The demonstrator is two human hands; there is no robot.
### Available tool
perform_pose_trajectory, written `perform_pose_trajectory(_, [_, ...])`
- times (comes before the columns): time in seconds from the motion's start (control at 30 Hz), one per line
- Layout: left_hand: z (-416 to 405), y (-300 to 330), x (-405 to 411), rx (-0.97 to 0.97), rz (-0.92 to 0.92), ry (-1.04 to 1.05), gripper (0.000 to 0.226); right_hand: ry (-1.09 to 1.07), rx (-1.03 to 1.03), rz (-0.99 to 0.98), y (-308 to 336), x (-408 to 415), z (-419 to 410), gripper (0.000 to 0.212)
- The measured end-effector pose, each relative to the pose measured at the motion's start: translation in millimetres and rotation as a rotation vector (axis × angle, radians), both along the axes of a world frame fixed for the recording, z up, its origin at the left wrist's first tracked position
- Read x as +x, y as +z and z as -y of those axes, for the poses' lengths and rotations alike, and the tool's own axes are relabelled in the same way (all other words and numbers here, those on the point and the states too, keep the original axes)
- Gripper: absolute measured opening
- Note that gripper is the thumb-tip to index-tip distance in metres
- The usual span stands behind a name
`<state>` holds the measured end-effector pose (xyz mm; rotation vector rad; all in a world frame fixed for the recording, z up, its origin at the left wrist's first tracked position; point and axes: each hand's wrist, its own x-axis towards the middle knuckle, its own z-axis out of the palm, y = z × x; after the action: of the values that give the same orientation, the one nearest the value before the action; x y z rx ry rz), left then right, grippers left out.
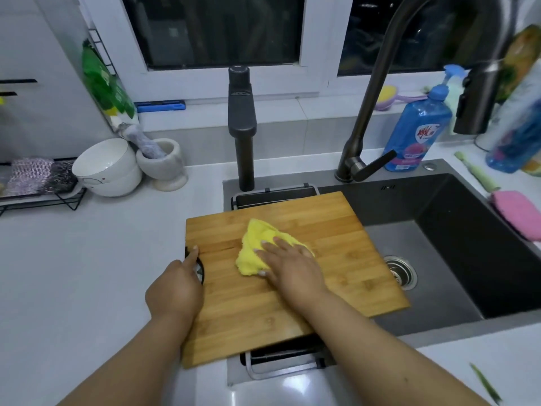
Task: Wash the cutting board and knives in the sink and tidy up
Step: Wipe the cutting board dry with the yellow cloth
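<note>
We press the yellow cloth (265, 247) flat under our spread right hand (288, 263) to wipe the bamboo cutting board (336, 230). Left hand (175, 288), fingers curled, pins the board's left edge so it stays bridged over the sink (445, 259).

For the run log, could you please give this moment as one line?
stage: wiping | right hand: presses cloth on board | left hand: steadies board edge | board: across sink

We see even, cool indoor light and dark windows (210, 27). Glare marks the near countertop (292, 388). Edges bend and blur slightly.
</note>
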<state>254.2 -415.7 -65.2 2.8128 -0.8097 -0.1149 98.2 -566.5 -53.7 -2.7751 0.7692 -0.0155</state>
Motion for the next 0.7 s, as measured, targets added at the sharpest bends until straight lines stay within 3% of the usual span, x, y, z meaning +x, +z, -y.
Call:
perform_pose_trajectory(0.2, [-0.3, -1.8, 1.5, -0.025, -0.046, 0.036, 0.051, -0.444, -0.007, 0.007, 2.9, -87.9, 79.9, 0.045])
perform_pose_trajectory(0.33, [0.5, -1.2, 4.0, -0.010, -0.076, 0.019, 0.052, -0.523, -0.022, 0.023, -2.0, -94.8, 56.2, 0.041])
perform_pose_trajectory(0.47, [-0.2, 1.0, 7.8, 0.015, -0.088, -0.009, 0.052, -0.293, -0.133, 0.226, -7.4, -57.7, -17.5, 0.031])
perform_pose_trajectory(0.63, [-2.9, -4.2, 11.0, 0.048, -0.050, -0.065, 0.054, 0.108, 0.020, 0.089, -18.7, -17.9, -99.8, 0.036])
perform_pose_trajectory(0.7, [-4.1, -5.3, 11.6, 0.045, -0.026, -0.078, 0.053, 0.140, 0.037, 0.092, -19.6, -28.1, -93.6, 0.043])
